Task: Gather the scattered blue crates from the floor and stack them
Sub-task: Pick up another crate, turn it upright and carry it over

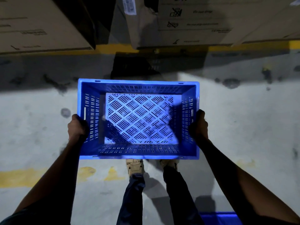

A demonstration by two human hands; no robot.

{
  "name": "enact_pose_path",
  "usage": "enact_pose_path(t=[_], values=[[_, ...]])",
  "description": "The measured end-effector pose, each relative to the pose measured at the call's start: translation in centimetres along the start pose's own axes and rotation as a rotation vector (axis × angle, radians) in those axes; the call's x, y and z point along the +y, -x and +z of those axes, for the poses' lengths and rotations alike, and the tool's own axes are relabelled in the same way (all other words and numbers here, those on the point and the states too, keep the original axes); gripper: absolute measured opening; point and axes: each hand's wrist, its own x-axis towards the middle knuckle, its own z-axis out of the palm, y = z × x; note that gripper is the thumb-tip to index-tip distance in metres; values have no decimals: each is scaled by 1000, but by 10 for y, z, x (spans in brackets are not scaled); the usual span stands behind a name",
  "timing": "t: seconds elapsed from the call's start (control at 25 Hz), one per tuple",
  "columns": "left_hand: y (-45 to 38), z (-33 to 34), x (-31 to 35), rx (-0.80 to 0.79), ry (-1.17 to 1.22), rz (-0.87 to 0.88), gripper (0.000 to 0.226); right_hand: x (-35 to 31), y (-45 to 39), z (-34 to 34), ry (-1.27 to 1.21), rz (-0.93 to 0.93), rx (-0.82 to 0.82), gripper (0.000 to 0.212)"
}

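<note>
**Blue crate held level above the floor**

A blue crate (138, 118) with slotted walls and a lattice bottom is held open side up, clear of the floor (243, 127), in front of the body. It is empty, and the pale concrete is seen through its perforated base. The left short wall is gripped by the left hand (78, 125), whose fingers are closed around the rim near the handle slot. The right short wall is clamped in the same way by the right hand (198, 125). Both forearms are stretched forward and down.

Just beneath the near edge of the crate, two light shoes (134, 166) and dark trouser legs are visible. Worn yellow paint marks (87, 172) lie on the floor to the left of the feet. A strip of another blue object (218, 217) shows at the bottom edge; what it is cannot be told. Beyond the crate, large cardboard boxes (186, 21) stand along a yellow floor line (243, 47).
</note>
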Motion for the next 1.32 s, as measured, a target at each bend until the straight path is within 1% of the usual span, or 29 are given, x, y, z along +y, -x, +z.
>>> enact_pose_path(t=[0.2,0.24,0.36,0.56,0.8,0.92,1.04,1.08,1.2,1.32], values=[[-2,3,-1,40,7,-5,26,-18,-15,-2,21,-74,15,44],[-2,3,-2,38,11,-4,26,-15,-16,-2,17,-93,6,43],[0,2,-2,23,16,-28,25,-3,-12,-1,13,-95,-5,24],[5,1,-8,-14,-5,-41,22,9,-5,3,33,-64,-15,24],[2,4,-13,21,6,23,22,7,-7,3,78,-48,-36,31],[-7,2,-10,43,-5,78,22,2,-11,6,22,-52,38,38],[-16,-2,-2,105,29,151,24,-1,-21,10,-32,-51,118,42],[-19,-5,1,106,34,151,25,-1,-24,13,-26,-51,117,44],[-26,-14,6,39,28,135,20,-5,-30,16,33,-80,75,31],[-23,-17,7,12,32,109,23,-7,-35,14,85,-98,43,30]])
